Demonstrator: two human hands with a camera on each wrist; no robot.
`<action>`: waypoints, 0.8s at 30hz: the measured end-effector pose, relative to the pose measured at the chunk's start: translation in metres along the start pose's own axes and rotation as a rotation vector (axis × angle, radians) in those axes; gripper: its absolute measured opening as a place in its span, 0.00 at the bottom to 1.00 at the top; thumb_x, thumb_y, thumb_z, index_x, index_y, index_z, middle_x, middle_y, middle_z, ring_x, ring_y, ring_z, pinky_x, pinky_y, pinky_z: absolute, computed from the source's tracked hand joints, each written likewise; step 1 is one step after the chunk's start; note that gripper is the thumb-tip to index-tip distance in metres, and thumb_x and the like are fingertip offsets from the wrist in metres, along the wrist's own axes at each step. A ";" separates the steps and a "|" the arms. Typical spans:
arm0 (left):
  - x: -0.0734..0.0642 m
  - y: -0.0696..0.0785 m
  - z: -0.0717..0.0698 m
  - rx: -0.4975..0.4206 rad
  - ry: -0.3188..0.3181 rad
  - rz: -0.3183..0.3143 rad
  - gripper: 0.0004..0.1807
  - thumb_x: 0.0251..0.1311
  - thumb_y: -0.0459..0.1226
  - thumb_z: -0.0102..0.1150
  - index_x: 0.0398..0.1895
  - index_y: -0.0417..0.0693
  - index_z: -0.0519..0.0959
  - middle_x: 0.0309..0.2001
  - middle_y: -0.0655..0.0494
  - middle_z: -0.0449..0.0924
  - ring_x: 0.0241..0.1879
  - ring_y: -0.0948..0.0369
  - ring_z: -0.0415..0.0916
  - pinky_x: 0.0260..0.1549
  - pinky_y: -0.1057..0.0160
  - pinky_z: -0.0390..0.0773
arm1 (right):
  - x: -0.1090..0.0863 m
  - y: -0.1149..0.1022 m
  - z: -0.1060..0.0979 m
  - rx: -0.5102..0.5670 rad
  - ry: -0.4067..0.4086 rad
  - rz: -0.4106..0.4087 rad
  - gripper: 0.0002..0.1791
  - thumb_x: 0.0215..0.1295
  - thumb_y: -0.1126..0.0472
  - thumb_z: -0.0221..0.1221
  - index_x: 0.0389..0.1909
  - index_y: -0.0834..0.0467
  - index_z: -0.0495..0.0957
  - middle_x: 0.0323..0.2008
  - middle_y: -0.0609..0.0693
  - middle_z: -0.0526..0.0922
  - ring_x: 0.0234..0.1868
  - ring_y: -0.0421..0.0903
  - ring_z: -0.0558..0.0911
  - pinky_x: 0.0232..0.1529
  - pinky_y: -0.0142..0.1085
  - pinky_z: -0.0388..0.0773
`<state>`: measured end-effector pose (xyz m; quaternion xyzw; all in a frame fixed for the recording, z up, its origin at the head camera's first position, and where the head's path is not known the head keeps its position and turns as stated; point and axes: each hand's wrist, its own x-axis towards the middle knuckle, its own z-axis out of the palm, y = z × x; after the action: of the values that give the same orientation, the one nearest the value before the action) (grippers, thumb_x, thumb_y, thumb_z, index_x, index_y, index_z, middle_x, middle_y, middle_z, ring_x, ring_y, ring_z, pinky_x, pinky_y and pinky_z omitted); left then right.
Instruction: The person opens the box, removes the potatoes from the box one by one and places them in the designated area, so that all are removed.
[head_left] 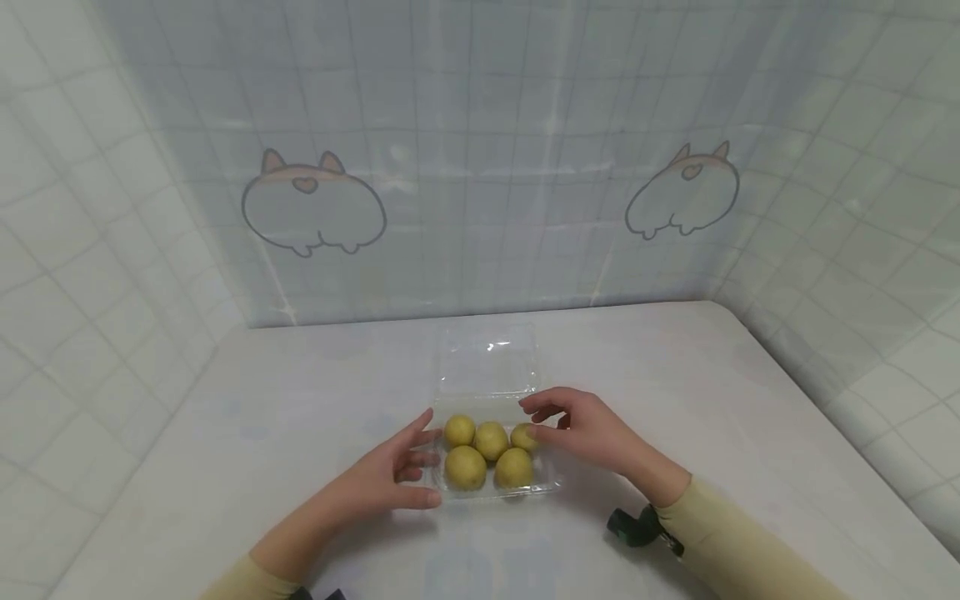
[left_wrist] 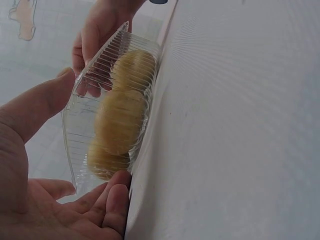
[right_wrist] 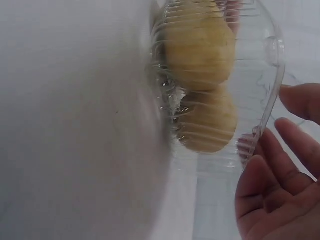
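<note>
A clear plastic clamshell box [head_left: 557, 487] lies on the table in the head view, its lid [head_left: 487, 358] folded back towards the wall. Several round yellow fruits [head_left: 491, 440] sit in its base in two rows. My left hand [head_left: 382, 475] is at the box's left side, thumb and fingers spread around the corner; the left wrist view has its fingertips [left_wrist: 120, 195] low against the ribbed wall. At the right side is my right hand [head_left: 588, 429], fingers loosely bent near the rim, the thumb partly covering the rightmost fruit. Neither hand pinches anything.
The white table [head_left: 315, 375] ends at a back wall [head_left: 487, 167] covered in a gridded sheet with cartoon drawings. Similar sheets hang at both sides. A dark wrist device [head_left: 637, 527] is strapped by the right sleeve.
</note>
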<state>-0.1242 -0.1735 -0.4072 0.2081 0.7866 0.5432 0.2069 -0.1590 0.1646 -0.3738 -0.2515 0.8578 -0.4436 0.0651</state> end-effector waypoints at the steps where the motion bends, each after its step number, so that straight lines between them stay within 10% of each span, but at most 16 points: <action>1: 0.000 0.000 0.000 0.001 0.000 0.001 0.60 0.55 0.39 0.73 0.80 0.49 0.39 0.74 0.45 0.57 0.65 0.49 0.68 0.60 0.54 0.71 | 0.001 -0.001 0.001 -0.029 -0.010 -0.010 0.20 0.64 0.56 0.66 0.57 0.55 0.81 0.50 0.48 0.84 0.48 0.40 0.81 0.45 0.38 0.78; 24: -0.005 0.000 -0.007 -0.002 0.017 -0.004 0.59 0.55 0.38 0.73 0.80 0.50 0.40 0.74 0.45 0.57 0.66 0.49 0.67 0.60 0.58 0.71 | 0.018 -0.027 0.019 -0.571 -0.168 -0.121 0.20 0.55 0.65 0.68 0.51 0.58 0.83 0.47 0.46 0.83 0.50 0.45 0.80 0.52 0.40 0.77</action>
<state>-0.1235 -0.1816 -0.4043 0.2017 0.7881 0.5454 0.2018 -0.1584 0.1289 -0.3617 -0.3461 0.9228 -0.1655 0.0357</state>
